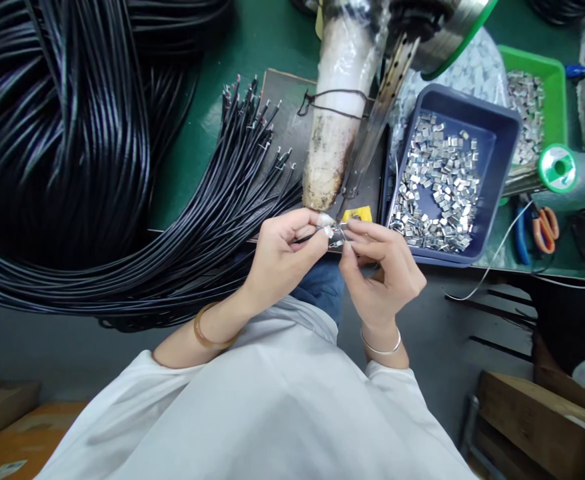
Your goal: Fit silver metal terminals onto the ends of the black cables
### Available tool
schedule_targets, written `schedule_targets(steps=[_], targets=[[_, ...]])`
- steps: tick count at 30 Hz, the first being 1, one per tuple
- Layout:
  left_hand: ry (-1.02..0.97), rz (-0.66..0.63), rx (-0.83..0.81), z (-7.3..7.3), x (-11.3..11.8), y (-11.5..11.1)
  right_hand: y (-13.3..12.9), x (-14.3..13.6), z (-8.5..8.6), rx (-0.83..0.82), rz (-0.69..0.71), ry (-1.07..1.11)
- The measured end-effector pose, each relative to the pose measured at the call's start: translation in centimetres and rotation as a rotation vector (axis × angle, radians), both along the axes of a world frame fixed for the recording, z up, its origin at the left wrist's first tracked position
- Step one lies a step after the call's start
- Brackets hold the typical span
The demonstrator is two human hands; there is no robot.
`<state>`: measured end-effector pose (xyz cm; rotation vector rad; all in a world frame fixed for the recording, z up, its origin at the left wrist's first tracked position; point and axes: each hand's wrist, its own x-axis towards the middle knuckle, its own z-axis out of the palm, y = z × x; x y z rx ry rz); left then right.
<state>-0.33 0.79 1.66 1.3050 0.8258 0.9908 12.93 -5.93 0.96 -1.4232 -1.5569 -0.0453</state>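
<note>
My left hand (290, 250) pinches the end of a black cable (308, 238), its thumb and index finger tipped with something white. Thin wires show at the cable's tip. Close beside it, my right hand (385, 267) is closed in a pinch at a small silver metal connector (336, 244), though the fingers partly cover it. Both hands' fingertips nearly meet, under a soldering fixture with a white wrapped tube (335, 127) and a slotted metal guide (380, 110). Left of the fixture lies a bundle of black cables (222, 180) with stripped ends.
A blue-grey bin (503, 143) of metal connectors stands right, with a green bin (555, 87) behind it. A solder spool (558, 168) and orange-handled scissors (546, 230) lie farther right. Large black cable coils (62, 133) fill the left. Cardboard boxes (537, 417) sit below.
</note>
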Motion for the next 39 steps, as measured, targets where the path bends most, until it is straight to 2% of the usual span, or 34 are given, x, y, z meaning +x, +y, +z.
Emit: schedule_targets(steps=[9, 17, 21, 24, 28, 31, 34, 36, 39], targets=[[-0.007, 0.017, 0.010, -0.3, 0.0, -0.2, 0.1, -0.1, 0.2, 0.005, -0.029, -0.041], [0.023, -0.070, -0.104, -0.3, -0.6, 0.0, -0.6, -0.2, -0.5, 0.039, -0.005, -0.062], [-0.054, -0.105, -0.151, -0.1, -0.9, -0.2, -0.8, 0.2, 0.4, -0.064, -0.039, 0.005], [-0.058, -0.118, -0.107, -0.2, -1.1, -0.7, -1.2, 0.1, 1.2, -0.063, -0.090, -0.054], [0.048, -0.077, 0.052, -0.8, -1.5, -1.6, -1.7, -0.7, 1.4, -0.102, -0.085, -0.209], [0.027, -0.087, 0.079, -1.0, -1.7, -1.9, -1.7, -1.1, 1.0, -0.229, -0.014, 0.000], [-0.091, -0.153, -0.032, -1.0, -2.0, -1.8, -1.7, -0.9, 0.8, -0.369, 0.117, 0.321], [-0.137, -0.159, -0.092, -0.9, -2.0, -1.7, -1.5, -0.6, 0.8, -0.314, 0.077, 0.369], [-0.152, -0.097, -0.128, -0.9, -1.8, -1.4, -1.3, -0.4, 0.9, -0.084, -0.068, 0.254]])
